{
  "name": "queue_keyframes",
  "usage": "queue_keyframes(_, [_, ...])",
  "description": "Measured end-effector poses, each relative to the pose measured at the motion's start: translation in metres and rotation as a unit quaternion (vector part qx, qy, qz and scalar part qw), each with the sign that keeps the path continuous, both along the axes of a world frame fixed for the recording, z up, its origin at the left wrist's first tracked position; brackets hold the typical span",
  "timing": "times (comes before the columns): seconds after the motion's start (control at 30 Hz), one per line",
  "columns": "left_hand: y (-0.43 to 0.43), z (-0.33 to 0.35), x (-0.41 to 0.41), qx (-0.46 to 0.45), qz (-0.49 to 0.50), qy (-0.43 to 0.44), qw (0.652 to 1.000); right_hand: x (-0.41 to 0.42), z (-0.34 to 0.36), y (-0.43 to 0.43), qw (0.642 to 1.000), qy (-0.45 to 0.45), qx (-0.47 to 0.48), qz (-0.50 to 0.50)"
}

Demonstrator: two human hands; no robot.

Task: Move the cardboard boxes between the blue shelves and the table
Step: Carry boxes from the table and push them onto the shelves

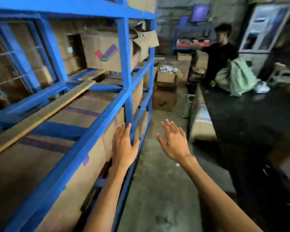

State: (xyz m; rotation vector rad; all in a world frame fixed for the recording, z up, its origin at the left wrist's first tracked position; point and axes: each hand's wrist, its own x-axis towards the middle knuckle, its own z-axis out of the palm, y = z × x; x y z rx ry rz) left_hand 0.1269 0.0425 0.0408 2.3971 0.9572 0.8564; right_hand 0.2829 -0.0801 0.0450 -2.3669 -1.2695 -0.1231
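**Head camera view: two open hands reach out beside blue shelves of cardboard boxes**

Blue shelves of painted metal fill the left half of the picture, with three levels in sight. A dark table runs along the right side, and a bare concrete floor forms a narrow aisle between the two.

Plain brown cardboard boxes are on the shelves. One box on the middle level has a check mark logo in red, green and purple; any lettering is too blurred to read. Beside it, at the end of the shelf, an open box has its flaps raised. Large boxes with purple stripes fill the lower level. Two wooden planks lie across the middle level.

At the far end of the aisle, two floor boxes are stacked, and the upper one holds small white things. Another person in dark clothes stands at the far end of the table beside a green sack.

Both of the wearer's hands are empty. The left hand is flat, fingers straight, in front of a shelf post and the lower boxes; whether it touches them cannot be told. The right hand is spread open over the aisle.
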Motion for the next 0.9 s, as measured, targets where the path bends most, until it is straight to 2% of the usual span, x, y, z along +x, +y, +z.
queue_keyframes(0.17, [-0.083,-0.001,0.114,-0.015,-0.151,0.008,0.988,0.066,0.002,-0.125,0.987,0.014,-0.01,-0.161])
queue_keyframes(0.3, [-0.163,-0.003,0.198,-0.012,-0.27,0.017,0.963,0.108,0.0,-0.23,0.958,0.023,-0.019,-0.286])
queue_keyframes(0.53, [-0.319,0.0,0.318,0.009,-0.45,0.035,0.892,0.146,0.001,-0.405,0.891,0.008,-0.006,-0.455])
queue_keyframes(0.7, [-0.423,0.0,0.378,0.017,-0.567,0.039,0.823,0.151,-0.003,-0.508,0.829,-0.021,0.001,-0.558])
queue_keyframes(0.9, [-0.501,-0.005,0.443,0.072,-0.632,0.046,0.77,0.164,-0.016,-0.589,0.778,-0.009,-0.008,-0.628])
